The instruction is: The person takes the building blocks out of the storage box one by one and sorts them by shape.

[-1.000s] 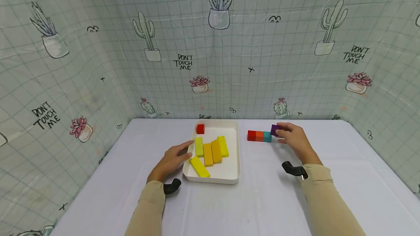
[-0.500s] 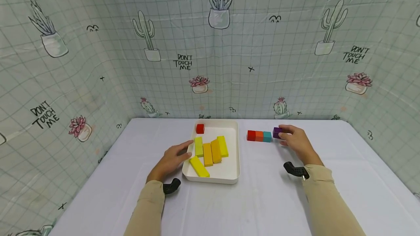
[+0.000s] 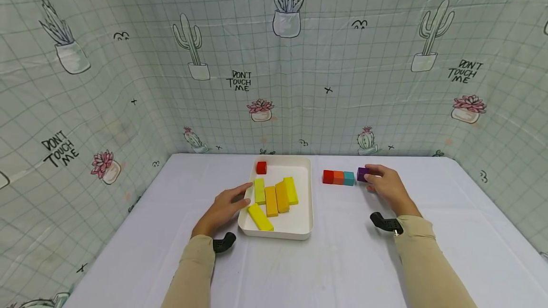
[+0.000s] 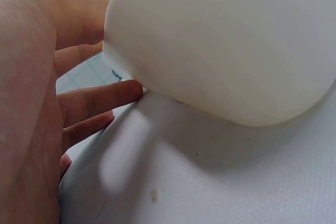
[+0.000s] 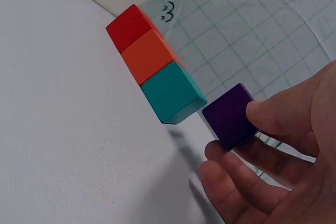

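My right hand (image 3: 387, 187) pinches a purple cube (image 3: 363, 174) between thumb and fingers. A narrow gap separates that cube from a row of red (image 3: 328, 177), orange (image 3: 338, 178) and teal (image 3: 348, 178) cubes, which touch side by side. In the right wrist view the thumb lies on the purple cube (image 5: 228, 116); whether it rests on the table I cannot tell. At the left wall of a white tray (image 3: 305, 227), my left hand (image 3: 222, 208) touches with fairly straight fingers. The left wrist view shows its fingertips against the tray's outer side (image 4: 220, 51).
Inside the tray lie a red cube (image 3: 261, 168) and several yellow, lime and orange-yellow blocks, such as one yellow block (image 3: 260, 217) at the near left. A white cloth covers the table (image 3: 342, 260). A printed curtain (image 3: 325, 122) stands behind and on both sides.
My right hand has lowered the purple cube and moved it slightly right, away from the teal cube's top corner. The left hand and the tray have stayed in place.
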`<action>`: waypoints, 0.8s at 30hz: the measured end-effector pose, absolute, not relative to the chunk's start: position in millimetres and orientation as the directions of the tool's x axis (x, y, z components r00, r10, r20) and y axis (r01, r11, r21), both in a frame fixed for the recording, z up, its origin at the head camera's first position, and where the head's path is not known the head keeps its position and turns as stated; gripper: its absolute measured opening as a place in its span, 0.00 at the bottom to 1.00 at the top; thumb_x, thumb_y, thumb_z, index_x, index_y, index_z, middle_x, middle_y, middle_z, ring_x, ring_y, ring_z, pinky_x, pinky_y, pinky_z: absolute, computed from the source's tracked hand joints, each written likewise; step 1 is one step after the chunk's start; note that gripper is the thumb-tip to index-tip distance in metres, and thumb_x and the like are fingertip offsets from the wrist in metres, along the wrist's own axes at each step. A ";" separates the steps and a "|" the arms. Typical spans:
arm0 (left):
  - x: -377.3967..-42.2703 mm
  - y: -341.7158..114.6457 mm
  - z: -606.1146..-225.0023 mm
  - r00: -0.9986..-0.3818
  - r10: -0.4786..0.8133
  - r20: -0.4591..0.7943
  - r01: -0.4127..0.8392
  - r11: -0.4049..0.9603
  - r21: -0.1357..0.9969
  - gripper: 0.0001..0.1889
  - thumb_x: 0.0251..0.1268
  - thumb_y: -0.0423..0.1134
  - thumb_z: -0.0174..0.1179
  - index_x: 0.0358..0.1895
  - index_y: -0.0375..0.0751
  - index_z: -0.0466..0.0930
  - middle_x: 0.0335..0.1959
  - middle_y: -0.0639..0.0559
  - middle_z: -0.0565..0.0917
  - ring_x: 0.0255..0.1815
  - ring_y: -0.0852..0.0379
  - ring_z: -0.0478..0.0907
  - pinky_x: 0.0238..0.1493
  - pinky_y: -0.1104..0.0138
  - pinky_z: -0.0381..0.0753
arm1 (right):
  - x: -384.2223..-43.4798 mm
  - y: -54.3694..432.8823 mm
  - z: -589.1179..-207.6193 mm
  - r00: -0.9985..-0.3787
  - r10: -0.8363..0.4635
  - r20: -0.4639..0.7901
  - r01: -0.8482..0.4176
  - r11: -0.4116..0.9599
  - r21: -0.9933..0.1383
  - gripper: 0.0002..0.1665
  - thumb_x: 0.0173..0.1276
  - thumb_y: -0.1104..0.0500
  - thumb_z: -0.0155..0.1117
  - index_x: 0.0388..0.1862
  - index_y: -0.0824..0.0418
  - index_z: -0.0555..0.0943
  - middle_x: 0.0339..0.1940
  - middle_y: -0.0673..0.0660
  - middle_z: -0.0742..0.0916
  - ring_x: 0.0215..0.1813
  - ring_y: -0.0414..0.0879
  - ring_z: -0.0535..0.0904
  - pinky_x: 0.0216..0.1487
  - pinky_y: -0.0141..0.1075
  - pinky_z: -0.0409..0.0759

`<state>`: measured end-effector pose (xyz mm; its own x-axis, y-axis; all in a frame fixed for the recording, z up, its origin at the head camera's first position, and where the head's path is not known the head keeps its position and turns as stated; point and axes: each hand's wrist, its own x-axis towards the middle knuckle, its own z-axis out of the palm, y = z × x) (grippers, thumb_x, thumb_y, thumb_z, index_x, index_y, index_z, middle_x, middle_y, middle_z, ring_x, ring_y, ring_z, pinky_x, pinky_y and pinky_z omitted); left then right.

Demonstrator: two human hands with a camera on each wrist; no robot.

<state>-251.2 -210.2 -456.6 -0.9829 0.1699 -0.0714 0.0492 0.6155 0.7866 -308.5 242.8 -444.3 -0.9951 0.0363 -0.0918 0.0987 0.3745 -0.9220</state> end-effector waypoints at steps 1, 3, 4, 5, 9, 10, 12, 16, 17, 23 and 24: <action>-251.3 -210.4 -457.2 -0.983 0.171 -0.073 0.049 0.616 0.787 0.29 0.72 0.50 0.57 0.75 0.63 0.66 0.73 0.50 0.69 0.76 0.42 0.58 0.72 0.37 0.53 | -308.6 243.1 -444.6 -0.996 0.035 -0.088 0.095 0.377 -0.921 0.31 0.78 0.60 0.52 0.77 0.66 0.64 0.73 0.70 0.69 0.65 0.59 0.71 0.47 0.28 0.82; -251.8 -210.6 -457.7 -0.982 0.173 -0.073 0.050 0.615 0.787 0.29 0.72 0.50 0.57 0.75 0.63 0.66 0.73 0.50 0.69 0.76 0.42 0.58 0.73 0.37 0.53 | -308.4 243.0 -444.7 -0.997 0.031 -0.077 0.083 0.386 -0.919 0.31 0.78 0.60 0.53 0.76 0.67 0.64 0.73 0.70 0.69 0.64 0.58 0.72 0.47 0.28 0.82; -252.0 -210.7 -458.0 -0.982 0.173 -0.073 0.050 0.616 0.786 0.29 0.72 0.50 0.57 0.75 0.64 0.66 0.73 0.50 0.69 0.76 0.42 0.58 0.72 0.37 0.53 | -308.1 242.9 -444.3 -0.997 0.027 -0.072 0.076 0.390 -0.918 0.31 0.78 0.60 0.53 0.76 0.68 0.64 0.73 0.71 0.70 0.64 0.58 0.72 0.47 0.29 0.82; -252.3 -210.9 -458.6 -0.982 0.173 -0.070 0.053 0.617 0.786 0.29 0.72 0.50 0.57 0.75 0.64 0.66 0.73 0.50 0.70 0.76 0.42 0.58 0.72 0.37 0.53 | -307.7 242.7 -444.1 -0.997 0.024 -0.068 0.072 0.391 -0.918 0.31 0.78 0.60 0.53 0.76 0.68 0.64 0.72 0.71 0.70 0.64 0.58 0.72 0.48 0.29 0.82; -252.8 -211.1 -459.1 -0.983 0.171 -0.070 0.052 0.619 0.783 0.29 0.72 0.50 0.57 0.75 0.64 0.66 0.73 0.50 0.69 0.76 0.42 0.58 0.72 0.37 0.53 | -306.9 242.1 -444.8 -0.997 0.012 -0.070 0.070 0.392 -0.917 0.31 0.78 0.60 0.53 0.76 0.69 0.64 0.72 0.71 0.70 0.64 0.59 0.73 0.49 0.30 0.83; -252.8 -211.1 -459.5 -0.983 0.170 -0.071 0.051 0.621 0.782 0.29 0.72 0.50 0.57 0.75 0.64 0.66 0.73 0.49 0.69 0.76 0.41 0.58 0.72 0.37 0.53 | -307.0 242.5 -445.7 -0.997 0.012 -0.075 0.074 0.398 -0.915 0.31 0.78 0.60 0.53 0.76 0.69 0.64 0.72 0.71 0.70 0.64 0.59 0.73 0.49 0.30 0.83; -252.8 -210.8 -459.6 -0.983 0.170 -0.074 0.049 0.624 0.780 0.29 0.72 0.50 0.57 0.75 0.63 0.66 0.73 0.49 0.69 0.76 0.41 0.58 0.72 0.37 0.53 | -307.0 242.7 -448.0 -0.996 0.015 -0.085 0.084 0.411 -0.908 0.31 0.78 0.60 0.53 0.76 0.68 0.64 0.72 0.71 0.70 0.63 0.59 0.73 0.49 0.31 0.83; -252.6 -210.7 -460.4 -0.983 0.168 -0.076 0.048 0.632 0.773 0.29 0.72 0.51 0.57 0.75 0.63 0.66 0.74 0.49 0.69 0.76 0.41 0.58 0.72 0.36 0.53 | -306.6 242.2 -450.5 -0.995 0.025 -0.100 0.101 0.428 -0.898 0.31 0.77 0.60 0.53 0.76 0.68 0.65 0.71 0.71 0.71 0.63 0.59 0.74 0.50 0.33 0.83; -252.6 -210.7 -460.3 -0.983 0.166 -0.076 0.047 0.633 0.773 0.29 0.72 0.51 0.57 0.75 0.64 0.66 0.74 0.49 0.69 0.76 0.41 0.58 0.72 0.36 0.53 | -306.7 241.9 -450.3 -0.994 0.028 -0.107 0.108 0.431 -0.896 0.31 0.77 0.60 0.53 0.76 0.68 0.65 0.71 0.71 0.72 0.63 0.59 0.74 0.51 0.33 0.83; -253.0 -210.5 -459.9 -0.985 0.160 -0.072 0.046 0.630 0.775 0.29 0.72 0.51 0.57 0.75 0.64 0.66 0.74 0.50 0.69 0.76 0.42 0.58 0.72 0.37 0.53 | -309.0 241.1 -450.5 -0.993 0.022 -0.118 0.115 0.454 -0.883 0.31 0.77 0.58 0.54 0.76 0.66 0.65 0.70 0.70 0.73 0.62 0.59 0.74 0.59 0.43 0.80; -253.0 -210.4 -459.8 -0.984 0.160 -0.071 0.046 0.629 0.776 0.29 0.72 0.51 0.57 0.75 0.64 0.66 0.74 0.50 0.69 0.76 0.42 0.58 0.72 0.37 0.54 | -309.2 241.1 -451.3 -0.993 0.022 -0.115 0.112 0.463 -0.879 0.31 0.77 0.58 0.54 0.75 0.67 0.66 0.69 0.70 0.73 0.61 0.59 0.75 0.59 0.43 0.80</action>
<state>-253.0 -210.4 -459.8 -0.9845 0.1604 -0.0711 0.0464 0.6287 0.7762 -309.2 241.1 -451.3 -0.9931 0.0217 -0.1152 0.1121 0.4631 -0.8792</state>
